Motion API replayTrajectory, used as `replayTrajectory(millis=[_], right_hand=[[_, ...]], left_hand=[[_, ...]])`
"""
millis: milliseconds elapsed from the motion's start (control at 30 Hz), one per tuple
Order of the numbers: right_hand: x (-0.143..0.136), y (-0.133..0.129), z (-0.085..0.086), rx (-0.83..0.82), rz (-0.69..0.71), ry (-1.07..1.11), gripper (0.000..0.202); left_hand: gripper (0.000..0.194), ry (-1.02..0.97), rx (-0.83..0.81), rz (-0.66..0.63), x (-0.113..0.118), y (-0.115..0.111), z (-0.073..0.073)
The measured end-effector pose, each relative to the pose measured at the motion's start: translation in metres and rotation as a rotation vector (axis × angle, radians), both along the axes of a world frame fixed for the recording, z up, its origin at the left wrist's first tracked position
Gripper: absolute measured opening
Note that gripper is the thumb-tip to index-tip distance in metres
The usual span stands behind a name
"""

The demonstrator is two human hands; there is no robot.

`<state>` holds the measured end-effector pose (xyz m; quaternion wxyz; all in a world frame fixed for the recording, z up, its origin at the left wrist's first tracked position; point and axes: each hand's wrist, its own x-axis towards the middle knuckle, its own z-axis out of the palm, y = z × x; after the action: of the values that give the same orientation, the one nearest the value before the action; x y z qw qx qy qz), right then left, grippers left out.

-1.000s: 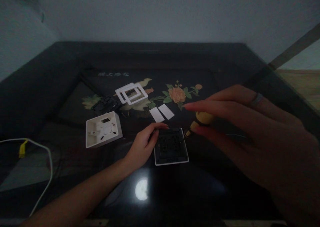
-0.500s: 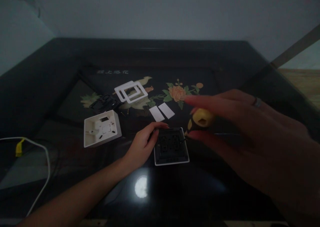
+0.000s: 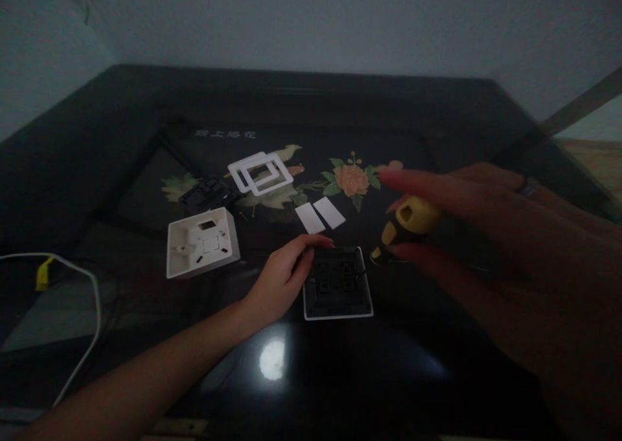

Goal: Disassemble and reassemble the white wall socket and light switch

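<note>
Right hand part-curled, pinching screwdriver (yellow-black); left hand grips panel.

Extends the left forearm from the lower left, with the left hand bent forward; holds the right hand nearer the camera, curving its fingers opposite the thumb.

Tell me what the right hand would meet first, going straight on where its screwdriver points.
Likely the right side of the black-backed switch panel. The screwdriver in the right hand slants toward it, but depth is unclear.
</note>
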<state>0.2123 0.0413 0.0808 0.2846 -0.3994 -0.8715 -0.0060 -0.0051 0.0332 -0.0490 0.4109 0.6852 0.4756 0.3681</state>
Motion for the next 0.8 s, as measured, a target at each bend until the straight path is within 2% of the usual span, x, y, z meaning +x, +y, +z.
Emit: replayTrajectory(millis=[133, 267, 333, 500, 567, 633, 733, 800], right_hand=[[0.007, 0.0, 0.003, -0.093, 0.065, -0.025, 0.034], [-0.001, -0.002, -0.002, 0.097, -0.059, 0.028, 0.021], [-0.003, -0.002, -0.004, 0.116, -0.098, 0.055, 0.018], [0.007, 0.001, -0.004, -0.048, -0.02, 0.013, 0.05], [0.01, 0.003, -0.004, -0.075, 0.021, -0.005, 0.043], [0.009, 0.004, -0.006, -0.038, 0.061, 0.019, 0.027], [0.006, 0.006, -0.007, 0.034, 0.039, 0.102, 0.02], [0.006, 0.005, -0.006, 0.012, -0.003, 0.134, 0.019]], left_hand=[[0.028, 0.004, -0.01, -0.002, 0.0, 0.0, 0.0], [0.027, 0.018, -0.016, -0.007, 0.0, 0.0, 0.0], [0.028, 0.019, -0.004, -0.007, -0.001, 0.0, 0.0], [0.028, 0.014, -0.001, -0.012, -0.001, -0.001, -0.001], [0.028, 0.02, -0.005, -0.01, -0.001, 0.0, -0.001], [0.028, 0.026, -0.002, -0.008, -0.001, 0.0, -0.001], [0.027, 0.036, 0.002, -0.011, -0.002, 0.0, 0.0], [0.028, 0.036, 0.004, -0.012, -0.002, 0.0, 0.001]])
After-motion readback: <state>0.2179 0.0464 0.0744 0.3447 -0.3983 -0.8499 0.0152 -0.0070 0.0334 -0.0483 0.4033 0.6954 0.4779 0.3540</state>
